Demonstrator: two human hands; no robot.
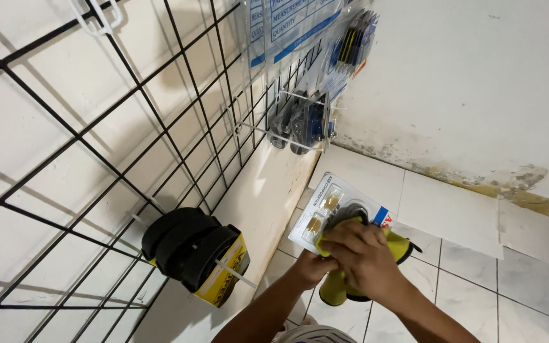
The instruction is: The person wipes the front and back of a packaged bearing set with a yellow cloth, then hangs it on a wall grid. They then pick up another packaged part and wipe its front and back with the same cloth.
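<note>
Currently both hands meet low in the head view, over a white tiled floor [465, 279]. Right hand [366, 254] lies on top, fingers curled together and pressed onto a yellow cloth [341, 289] with dark trim; cloth is bunched against the lower half of a blister pack [335, 206]. Left hand [312, 267] sits underneath, mostly hidden by the right; it appears to grip the pack's lower edge, but exact finger position cannot be told.

Blister pack: white card, clear bubble, small yellowish parts and a dark round piece inside, blue and red corner. It is held off the floor, tilted, just in front of the wall base.

Black wire grid panel [115, 127] stands against the white wall at left. A white hook on it carries black curved items with yellow card backing [195, 251], near the left forearm but apart from it. Higher up, more carded packs [303, 121] hang on another hook. Plastic-sleeved blue and white sheets [287, 25] hang above those.
</note>
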